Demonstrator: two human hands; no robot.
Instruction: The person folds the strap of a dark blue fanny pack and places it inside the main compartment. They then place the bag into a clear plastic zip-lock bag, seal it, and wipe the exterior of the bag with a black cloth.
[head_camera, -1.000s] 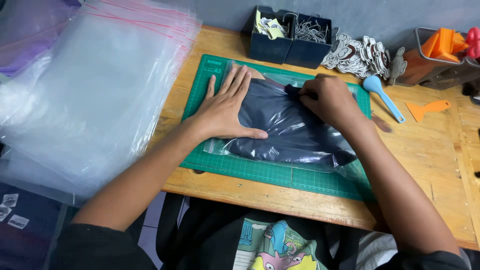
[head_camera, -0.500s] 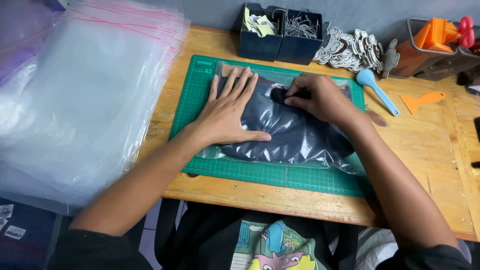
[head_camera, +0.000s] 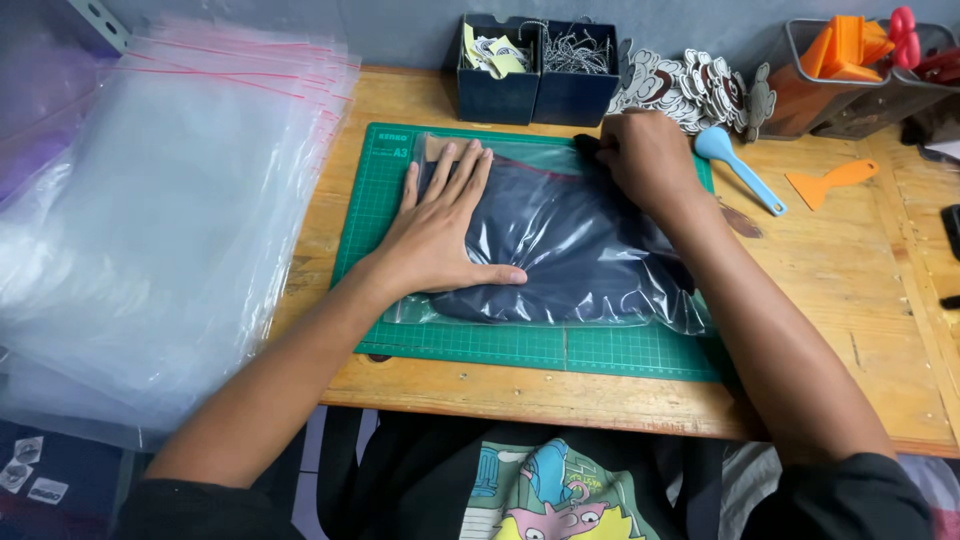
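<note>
A clear zip bag with a dark folded garment (head_camera: 590, 250) inside lies on a green cutting mat (head_camera: 600, 350) on the wooden table. My left hand (head_camera: 445, 225) presses flat on the bag's left half, fingers spread and pointing away from me. My right hand (head_camera: 645, 155) pinches the bag's far edge near its right corner, at the red zip strip.
A big stack of clear zip bags (head_camera: 160, 210) lies to the left. Two dark bins (head_camera: 540, 65) with paper tags and metal hooks stand at the back. A pile of die-cut stickers (head_camera: 690, 85), a blue scoop (head_camera: 740, 165), an orange scraper (head_camera: 830, 182) and a wire basket (head_camera: 860, 60) are on the right.
My right hand has slid to the right along the bag's far edge. My left hand stays pressed flat on the bag. The camera has shifted slightly.
</note>
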